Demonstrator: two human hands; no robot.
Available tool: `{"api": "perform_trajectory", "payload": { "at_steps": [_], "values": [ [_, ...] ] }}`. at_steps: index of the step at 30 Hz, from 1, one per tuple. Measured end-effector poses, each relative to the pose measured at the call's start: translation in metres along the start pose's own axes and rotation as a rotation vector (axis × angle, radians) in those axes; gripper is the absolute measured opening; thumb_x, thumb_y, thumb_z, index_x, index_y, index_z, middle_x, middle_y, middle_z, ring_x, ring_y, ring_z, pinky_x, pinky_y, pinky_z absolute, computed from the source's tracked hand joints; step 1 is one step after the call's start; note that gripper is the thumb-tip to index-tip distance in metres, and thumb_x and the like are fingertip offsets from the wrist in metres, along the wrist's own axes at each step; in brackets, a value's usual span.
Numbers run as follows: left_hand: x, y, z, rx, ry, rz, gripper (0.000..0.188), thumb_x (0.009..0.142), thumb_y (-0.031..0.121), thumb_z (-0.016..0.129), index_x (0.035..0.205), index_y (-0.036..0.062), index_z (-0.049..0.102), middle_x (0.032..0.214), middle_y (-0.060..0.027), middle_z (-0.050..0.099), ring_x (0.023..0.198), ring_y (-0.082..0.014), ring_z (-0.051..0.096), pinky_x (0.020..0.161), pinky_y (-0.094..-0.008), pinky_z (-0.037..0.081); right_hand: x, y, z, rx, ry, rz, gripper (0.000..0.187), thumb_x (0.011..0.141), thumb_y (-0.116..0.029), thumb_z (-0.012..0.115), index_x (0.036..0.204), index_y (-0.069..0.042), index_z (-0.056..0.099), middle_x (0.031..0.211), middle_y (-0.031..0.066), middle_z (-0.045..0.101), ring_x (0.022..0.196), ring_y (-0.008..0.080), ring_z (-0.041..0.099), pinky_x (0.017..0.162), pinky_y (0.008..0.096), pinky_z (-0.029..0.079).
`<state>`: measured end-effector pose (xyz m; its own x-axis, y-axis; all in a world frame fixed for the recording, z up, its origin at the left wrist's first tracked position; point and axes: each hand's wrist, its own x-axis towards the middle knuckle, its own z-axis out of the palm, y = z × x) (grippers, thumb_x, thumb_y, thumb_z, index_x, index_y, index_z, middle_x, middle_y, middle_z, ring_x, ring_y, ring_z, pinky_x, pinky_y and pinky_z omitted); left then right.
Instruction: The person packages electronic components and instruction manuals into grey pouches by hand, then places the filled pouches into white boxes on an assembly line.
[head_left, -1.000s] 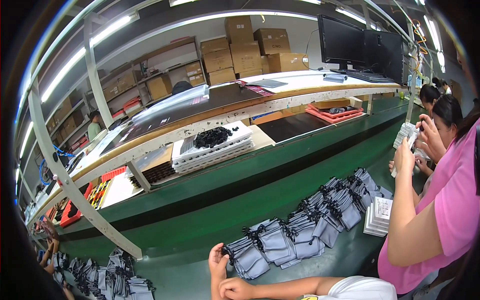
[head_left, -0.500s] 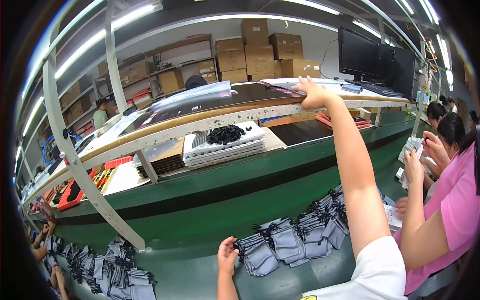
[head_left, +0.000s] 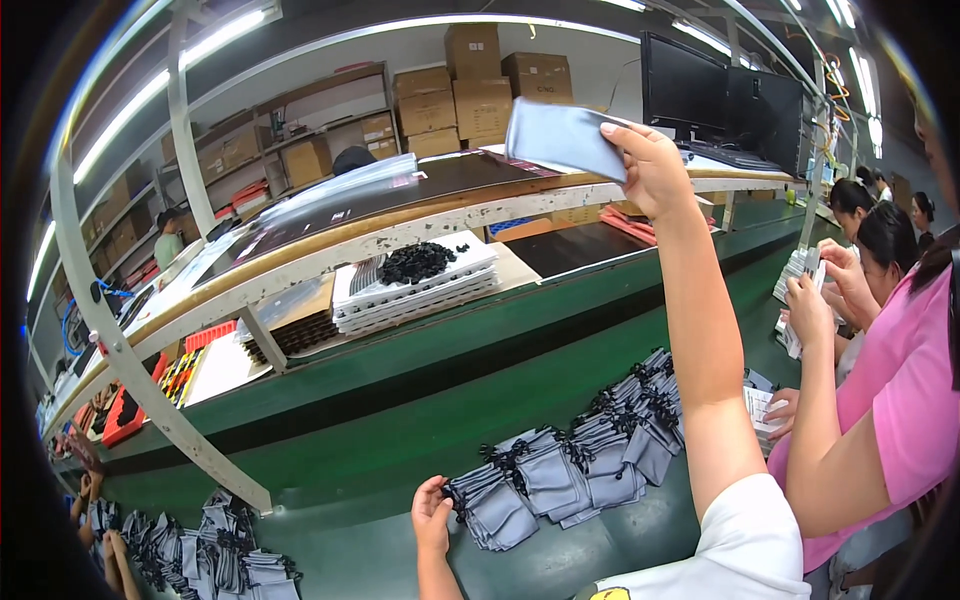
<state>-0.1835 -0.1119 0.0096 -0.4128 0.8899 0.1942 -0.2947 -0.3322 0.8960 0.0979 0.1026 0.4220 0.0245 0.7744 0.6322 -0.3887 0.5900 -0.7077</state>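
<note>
My right hand (head_left: 652,170), raised over the upper shelf, grips a flat, smooth grey rectangular piece (head_left: 560,138) by its right edge between thumb and fingers. Whether this piece is a pouch or a sheet I cannot tell. Low on the green bench, my left hand (head_left: 432,515) has its fingers loosely curled and the thumb apart, with nothing visible in it. It is beside the left end of a row of grey drawstring pouches (head_left: 500,515), close to their black cords. The pouches lie overlapping in bunches, stretching away to the right.
The upper shelf (head_left: 400,235) crosses ahead on white metal posts, with a monitor (head_left: 690,95) at right. Below it stand stacked white trays (head_left: 415,300) with small black parts. More grey pouches (head_left: 215,550) lie at left. A co-worker in a pink shirt (head_left: 900,430) works close on my right.
My right hand has lifted from the upper shelf, now holding the flat grey piece. The view has shifted slightly to the right; my left hand stays beside the pouches.
</note>
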Motion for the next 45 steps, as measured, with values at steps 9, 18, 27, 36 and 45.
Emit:
{"api": "perform_trajectory", "payload": {
  "at_steps": [9,18,27,36,45],
  "values": [
    [-0.023,0.084,0.07,0.289,-0.248,0.608,0.05,0.073,0.005,0.054,0.122,-0.0028,0.046,0.116,-0.018,0.056,0.113,-0.03,0.051,0.098,-0.0379,0.038,-0.104,-0.024,0.054,-0.416,-0.357,-0.425,0.02,0.08,-0.007,0.061,0.099,-0.003,0.067,0.087,0.0046,0.066,0.062,0.0104,0.06,0.056,0.0182,0.047],
    [-0.031,0.211,0.173,-0.629,-0.278,0.099,0.059,0.093,0.038,0.033,0.139,0.0032,0.023,0.14,-0.0209,0.033,0.129,-0.0328,0.035,0.104,-0.0452,0.032,-0.225,0.002,0.057,-0.567,-0.863,-1.042,0.016,0.073,0.0,0.065,0.081,-0.015,0.068,0.092,0.0014,0.066,0.091,0.0179,0.062,0.087,0.0353,0.046],
    [-0.018,0.21,0.151,-0.662,-0.344,0.049,0.055,0.092,0.028,0.034,0.138,0.0007,0.024,0.14,-0.0203,0.033,0.129,-0.0302,0.036,0.104,-0.0448,0.03,-0.212,0.025,0.04,-0.022,-0.543,-0.326,0.015,0.08,-0.012,0.051,0.078,-0.003,0.064,0.077,0.0067,0.063,0.066,0.0154,0.055,0.059,0.024,0.043],
    [-0.015,0.177,0.162,-0.365,-0.247,0.096,0.055,0.087,0.021,0.046,0.134,-0.0051,0.032,0.135,-0.0201,0.042,0.123,-0.0278,0.042,0.102,-0.0365,0.032,-0.189,0.049,0.047,-0.341,-0.861,-0.102,0.01,0.075,-0.003,0.069,0.082,-0.003,0.063,0.067,-0.0031,0.058,0.053,0.0057,0.041,0.049,0.0196,0.035],
    [-0.013,0.148,0.149,-0.244,-0.47,0.201,0.048,0.08,0.02,0.06,0.119,-0.0018,0.044,0.111,-0.0189,0.054,0.096,-0.0322,0.057,0.085,-0.039,0.046,0.04,-0.009,0.042,-0.574,0.144,-0.797,0.014,0.075,-0.016,0.061,0.078,-0.003,0.065,0.069,0.006,0.063,0.054,0.018,0.053,0.053,0.0293,0.043]
  ]
}}
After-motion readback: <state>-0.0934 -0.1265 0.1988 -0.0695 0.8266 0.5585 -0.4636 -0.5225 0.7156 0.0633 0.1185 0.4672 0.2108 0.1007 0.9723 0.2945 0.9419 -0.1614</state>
